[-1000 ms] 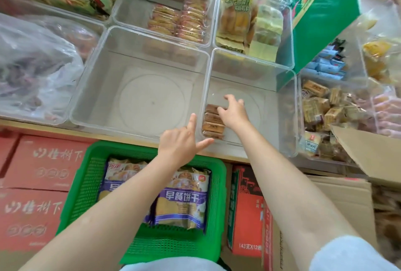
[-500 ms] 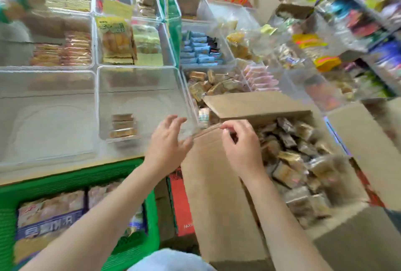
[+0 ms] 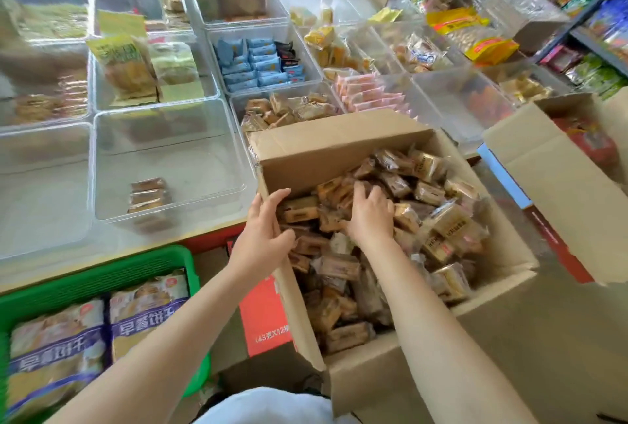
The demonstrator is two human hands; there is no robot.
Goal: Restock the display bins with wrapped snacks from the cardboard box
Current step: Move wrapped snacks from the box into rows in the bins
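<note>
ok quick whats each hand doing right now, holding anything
Left hand: open, fingers straight, at the cardboard box's left wall, holding nothing.
Right hand: down in the wrapped snacks, fingers curled into them; a grip cannot be told.

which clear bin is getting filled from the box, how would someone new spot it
Start at the big open cardboard box full of brown wrapped snacks, where both hands are. Directly to its left on the counter sits a clear bin. Unlike the filled bins behind it and the bare one to its left, it holds just one short row of brown snack packs near its front wall.
</note>
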